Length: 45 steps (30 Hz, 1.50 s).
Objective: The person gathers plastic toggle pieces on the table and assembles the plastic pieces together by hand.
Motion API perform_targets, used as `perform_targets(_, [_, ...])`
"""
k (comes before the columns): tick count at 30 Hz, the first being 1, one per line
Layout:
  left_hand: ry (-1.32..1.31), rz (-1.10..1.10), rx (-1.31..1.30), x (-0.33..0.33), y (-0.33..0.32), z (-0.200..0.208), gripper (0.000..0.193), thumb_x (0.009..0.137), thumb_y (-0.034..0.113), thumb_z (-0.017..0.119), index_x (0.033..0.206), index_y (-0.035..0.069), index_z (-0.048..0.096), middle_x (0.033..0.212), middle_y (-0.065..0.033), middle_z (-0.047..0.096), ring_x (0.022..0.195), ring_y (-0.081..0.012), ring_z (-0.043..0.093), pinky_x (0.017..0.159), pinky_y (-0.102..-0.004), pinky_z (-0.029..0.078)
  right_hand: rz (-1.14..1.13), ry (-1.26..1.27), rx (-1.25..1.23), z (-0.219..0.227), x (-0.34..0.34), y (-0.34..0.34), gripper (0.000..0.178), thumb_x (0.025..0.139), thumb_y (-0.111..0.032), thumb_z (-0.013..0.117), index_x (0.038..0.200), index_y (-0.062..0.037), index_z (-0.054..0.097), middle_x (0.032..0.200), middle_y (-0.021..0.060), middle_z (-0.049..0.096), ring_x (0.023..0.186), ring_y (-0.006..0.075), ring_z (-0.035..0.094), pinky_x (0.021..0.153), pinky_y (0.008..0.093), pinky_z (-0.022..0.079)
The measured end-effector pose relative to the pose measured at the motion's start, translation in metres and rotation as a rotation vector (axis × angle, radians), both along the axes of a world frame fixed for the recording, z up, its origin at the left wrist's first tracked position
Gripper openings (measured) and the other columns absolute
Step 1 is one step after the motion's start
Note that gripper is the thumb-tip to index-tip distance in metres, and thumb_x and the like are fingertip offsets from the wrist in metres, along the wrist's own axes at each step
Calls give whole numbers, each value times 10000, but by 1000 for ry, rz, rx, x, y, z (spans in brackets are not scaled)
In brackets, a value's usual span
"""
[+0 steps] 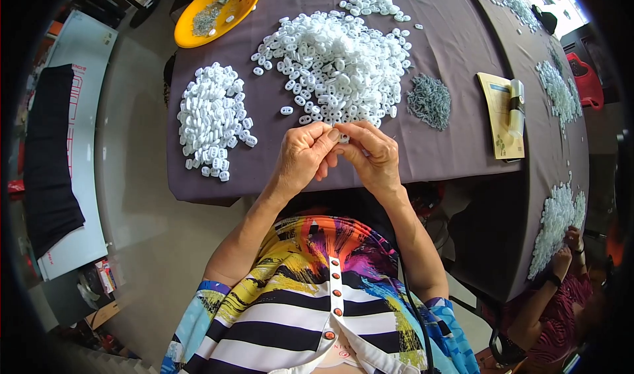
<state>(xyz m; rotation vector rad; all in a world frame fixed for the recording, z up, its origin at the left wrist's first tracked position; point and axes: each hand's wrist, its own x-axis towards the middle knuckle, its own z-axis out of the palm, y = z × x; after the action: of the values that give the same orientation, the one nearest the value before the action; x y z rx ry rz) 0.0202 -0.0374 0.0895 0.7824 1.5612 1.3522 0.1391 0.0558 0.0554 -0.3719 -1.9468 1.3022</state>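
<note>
Both my hands meet at the table's near edge, just below a big heap of small white oval plastic pieces with two holes [343,63]. My left hand [305,154] is closed in a pinch, its thumb and index fingertips against those of the other hand. Whatever is in that pinch is hidden. My right hand [371,154] is also pinched closed, and a small white plastic piece [344,138] shows between its thumb and fingers. To the left lies a smaller pile of white plastic pieces [211,113]. Right of the big heap sits a pile of tiny grey springs [429,101].
A yellow plate [249,0] with grey bits stands at the far left. On the right, a clear cylinder [516,110] rests on a tan notebook [496,110]. Another person's hands [564,258] work at a white pile [555,222] at the far right.
</note>
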Motion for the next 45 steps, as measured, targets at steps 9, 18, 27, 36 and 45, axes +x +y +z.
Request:
perform_targets(9, [-84,41,-78,-7,-4,-40,298,917,224,480,710,30,573,554,-22,526,376,-53,429,349,-186,329,65,-99,-102,-33,-9,2,253,729,-21,684,976,-9,632,812,62,622,701,126,600,602,232,465])
perform_targets(18, [-208,114,-30,-2,-11,-57,299,915,220,477,720,12,568,544,-36,514,374,-75,438,352,-188,345,46,-178,-53,-36,-12,-3,232,722,-8,672,951,-20,640,767,66,629,665,144,629,587,247,487])
perform_targets(27, [-296,186,-21,1,-2,-61,257,912,215,490,783,11,577,577,-37,529,383,-73,439,352,-192,366,-16,-232,-101,-31,-12,0,253,733,21,651,981,-21,632,798,58,619,705,142,615,615,239,482])
perform_targets(36, [128,186,-281,-56,-56,-45,250,916,206,465,819,3,572,561,-23,522,362,-47,409,326,-191,328,-511,-495,391,-8,46,83,62,755,-46,619,809,-53,646,738,80,587,673,247,590,593,320,460])
perform_targets(45, [438,287,-436,-79,-82,-37,286,903,213,474,702,20,542,514,-11,496,383,-55,424,346,-214,352,-534,-720,489,-18,35,94,93,778,-161,611,815,-94,663,803,61,592,763,265,594,665,362,463])
